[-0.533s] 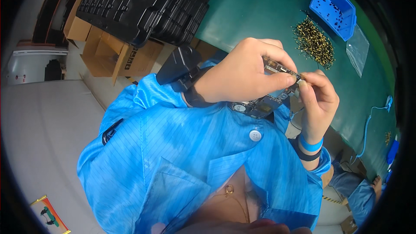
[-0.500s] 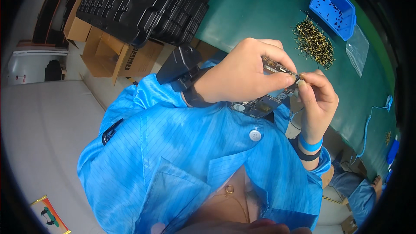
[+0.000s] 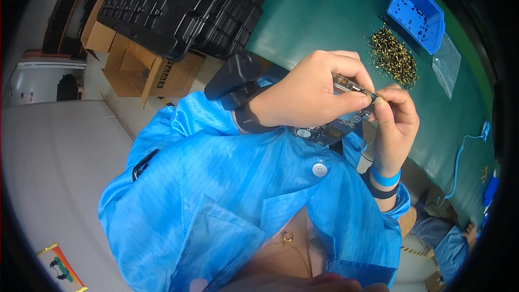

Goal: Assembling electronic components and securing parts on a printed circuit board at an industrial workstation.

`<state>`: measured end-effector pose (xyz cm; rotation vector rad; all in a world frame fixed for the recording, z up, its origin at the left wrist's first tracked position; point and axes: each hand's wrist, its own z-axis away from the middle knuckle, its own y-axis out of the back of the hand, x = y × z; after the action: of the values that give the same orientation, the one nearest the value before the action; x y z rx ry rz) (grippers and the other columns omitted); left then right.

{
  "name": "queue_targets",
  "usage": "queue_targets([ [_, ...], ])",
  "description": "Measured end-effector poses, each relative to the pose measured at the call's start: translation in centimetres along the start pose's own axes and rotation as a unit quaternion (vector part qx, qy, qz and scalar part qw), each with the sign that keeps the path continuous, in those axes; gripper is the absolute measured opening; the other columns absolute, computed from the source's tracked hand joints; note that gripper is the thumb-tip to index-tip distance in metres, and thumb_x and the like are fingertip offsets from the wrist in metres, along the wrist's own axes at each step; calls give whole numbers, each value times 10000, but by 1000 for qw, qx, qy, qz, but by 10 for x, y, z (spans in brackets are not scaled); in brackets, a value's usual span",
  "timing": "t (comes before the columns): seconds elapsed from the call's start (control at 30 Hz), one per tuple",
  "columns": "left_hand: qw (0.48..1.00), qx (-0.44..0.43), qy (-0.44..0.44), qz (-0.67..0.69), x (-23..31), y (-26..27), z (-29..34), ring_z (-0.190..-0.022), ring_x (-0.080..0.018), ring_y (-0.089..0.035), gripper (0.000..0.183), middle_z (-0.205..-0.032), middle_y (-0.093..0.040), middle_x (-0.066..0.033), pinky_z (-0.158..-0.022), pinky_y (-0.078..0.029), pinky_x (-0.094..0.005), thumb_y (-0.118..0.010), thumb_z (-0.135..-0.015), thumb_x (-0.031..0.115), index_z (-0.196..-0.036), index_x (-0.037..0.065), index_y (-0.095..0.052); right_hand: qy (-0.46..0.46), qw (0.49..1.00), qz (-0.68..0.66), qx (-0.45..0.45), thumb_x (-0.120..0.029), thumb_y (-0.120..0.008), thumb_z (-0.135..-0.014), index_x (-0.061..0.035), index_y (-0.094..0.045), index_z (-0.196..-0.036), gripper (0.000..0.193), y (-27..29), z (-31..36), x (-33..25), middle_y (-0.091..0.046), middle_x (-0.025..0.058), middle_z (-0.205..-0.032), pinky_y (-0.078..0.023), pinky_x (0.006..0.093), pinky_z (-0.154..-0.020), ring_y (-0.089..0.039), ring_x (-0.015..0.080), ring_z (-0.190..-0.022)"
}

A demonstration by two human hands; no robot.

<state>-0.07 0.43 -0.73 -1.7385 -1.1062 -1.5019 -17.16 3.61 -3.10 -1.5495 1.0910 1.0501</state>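
Observation:
My left hand (image 3: 308, 89) grips a dark circuit board (image 3: 332, 131) between thumb and fingers, holding it tilted in front of my chest. A round silvery part shows at the board's lower left end. My right hand (image 3: 399, 119) is closed in a pinch at the board's far right edge, thumb against forefinger and close to my left thumb tip. Whatever lies between those right fingertips is too small and covered to make out. Beyond the hands, a pile of small black and gold parts (image 3: 392, 57) lies on the green table (image 3: 313, 11).
A blue bin (image 3: 436, 28) with small black pieces stands behind the pile, a clear plastic bag (image 3: 446, 65) beside it. Stacked black trays (image 3: 178, 5) fill the far left, above an open cardboard box (image 3: 175, 80). At right lie a coiled blue cord (image 3: 458, 162) and another person's sleeve (image 3: 454, 246).
My left hand and wrist have shifted slightly right with the board. My right hand has edged a little left, its fingertips still pinched at the board's edge.

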Motion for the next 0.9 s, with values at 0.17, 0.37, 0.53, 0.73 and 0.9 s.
queue_targets([
  [0.17,999,1,23,-33,0,-1,-1,-707,-117,-508,94,-754,-528,-42,-626,-400,-237,-611,-734,55,-809,-1,-604,-59,996,-69,-1,26,-532,-799,36,-547,-939,141,6,2,1,-521,54,-836,-436,190,-558,-514,86,-653],
  [0.37,999,13,37,0,0,-2,-3,-724,-105,-510,84,-761,-527,-36,-659,-421,-243,-612,-732,51,-799,2,-603,-47,999,11,8,13,-553,-791,33,-560,-916,126,3,0,-2,-531,46,-812,-441,198,-578,-517,83,-636],
  [0.53,999,6,14,50,-2,-7,0,-844,-119,-525,318,-849,-551,-45,-765,-424,-249,-650,-730,99,-1000,-17,-526,-26,997,26,64,7,-569,-788,17,-570,-884,97,14,-1,-7,-549,26,-757,-411,189,-572,-508,76,-632],
  [0.73,989,-116,90,2,-6,-6,-30,-907,-100,-505,389,-1002,-570,-70,-808,-421,-272,-606,-784,129,-1120,-21,-482,57,986,-16,154,-121,-548,-823,26,-466,-1122,343,42,-2,-13,-535,117,-1007,-423,254,-732,-528,159,-863],
  [0.9,988,135,11,76,-43,39,-166,-853,-142,-557,265,-966,-590,-66,-770,-444,-282,-560,-811,103,-1051,-4,-524,98,949,213,210,-208,-558,-800,-1,-367,-1239,522,56,17,-6,-421,133,-1222,-374,367,-895,-446,256,-1099],
])
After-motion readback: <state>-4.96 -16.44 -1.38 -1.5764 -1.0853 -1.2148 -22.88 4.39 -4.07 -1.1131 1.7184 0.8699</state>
